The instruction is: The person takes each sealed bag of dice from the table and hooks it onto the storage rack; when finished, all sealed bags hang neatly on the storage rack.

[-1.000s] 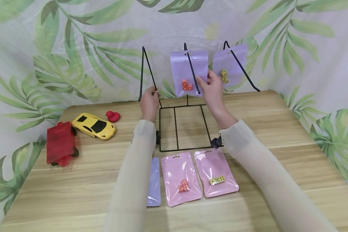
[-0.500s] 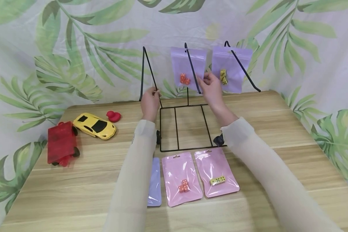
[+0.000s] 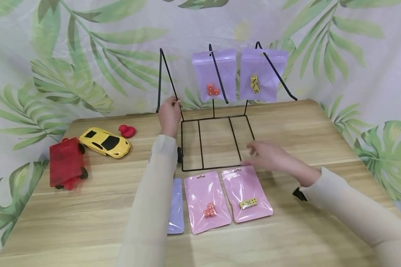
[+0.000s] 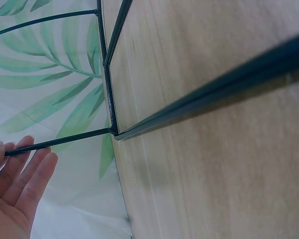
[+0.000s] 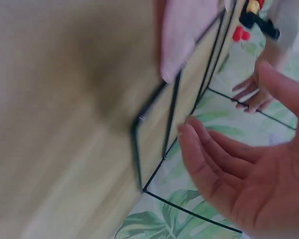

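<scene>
Leaf-print cloth hung behind a wooden table (image 3: 320, 122). On the table stood a black wire rack (image 3: 214, 142), its flat base grid on the wood and three slanted prongs rising at the back.

Left hand (image 3: 169, 115): held the lowest stretch of the left prong. In the left wrist view the fingers (image 4: 25, 174) lay nearly straight along the wire, touching it; whether the thumb closed round the wire could not be told.

Right hand (image 3: 265, 156): low over the table at the front right corner of the rack base, blurred. Fingers spread and relaxed, palm showing in the right wrist view (image 5: 249, 174), holding nothing. It was just above the top edge of the right pink pouch (image 3: 246, 194).

Two purple pouches hung on the rack: one with orange dice (image 3: 214, 76) on the middle prong, one with yellow dice (image 3: 263, 74) on the right prong, side by side.

Flat on the table in front of the rack: the right pink pouch with yellow dice, a left pink pouch (image 3: 207, 202) with orange dice beside it, and a blue-purple pouch (image 3: 176, 205) partly hidden by the left sleeve.

Well to the left: a yellow toy car (image 3: 104, 142), a small red duck (image 3: 127, 131), a red toy vehicle (image 3: 65, 163).
</scene>
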Demonstrator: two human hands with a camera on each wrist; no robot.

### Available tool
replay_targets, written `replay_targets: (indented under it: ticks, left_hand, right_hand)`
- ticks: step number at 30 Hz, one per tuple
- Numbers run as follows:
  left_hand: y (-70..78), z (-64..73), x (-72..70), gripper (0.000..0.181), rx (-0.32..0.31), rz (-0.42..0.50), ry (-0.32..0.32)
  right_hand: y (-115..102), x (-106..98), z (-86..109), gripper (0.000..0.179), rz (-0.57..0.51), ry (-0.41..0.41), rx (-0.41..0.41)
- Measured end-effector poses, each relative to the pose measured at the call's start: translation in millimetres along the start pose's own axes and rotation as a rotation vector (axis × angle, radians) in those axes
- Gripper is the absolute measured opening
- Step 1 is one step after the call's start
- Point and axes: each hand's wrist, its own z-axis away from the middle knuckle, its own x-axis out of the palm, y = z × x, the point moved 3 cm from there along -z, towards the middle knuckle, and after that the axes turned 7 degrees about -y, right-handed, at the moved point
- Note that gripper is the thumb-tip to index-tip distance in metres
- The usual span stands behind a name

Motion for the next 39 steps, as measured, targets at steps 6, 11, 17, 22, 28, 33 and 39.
replay_targets:
  ticks: [6,11,17,22,28,33,39]
  left_hand:
    - [0.0,-0.3,0.7,0.025,0.000,0.004,0.000]
    - [0.2,-1.0,-0.6,0.026,-0.001,-0.007,0.015]
    - [2.8,1.3,-3.7,0.026,-0.011,-0.001,-0.012]
    - [4.4,2.9,-4.5,0.026,-0.004,-0.007,-0.012]
    - [4.3,4.3,-3.9,0.027,-0.012,-0.006,-0.020]
    - [4.4,3.5,-3.1,0.027,-0.015,0.002,-0.024]
    - [3.0,2.9,-3.1,0.027,-0.015,-0.010,-0.023]
  right_hand:
    - [12,30,29.5,0.084,0.177,-0.052,0.112]
    - [14,49,37.7,0.079,0.218,-0.069,0.121]
    - [12,58,40.0,0.068,0.180,-0.035,0.100]
    - [12,58,42.8,0.054,0.162,-0.038,0.115]
    - [16,56,49.6,0.055,0.110,-0.038,0.105]
    - [22,52,54.8,0.069,0.042,-0.063,0.102]
    - [18,34,59.7,0.038,-0.140,-0.044,0.000]
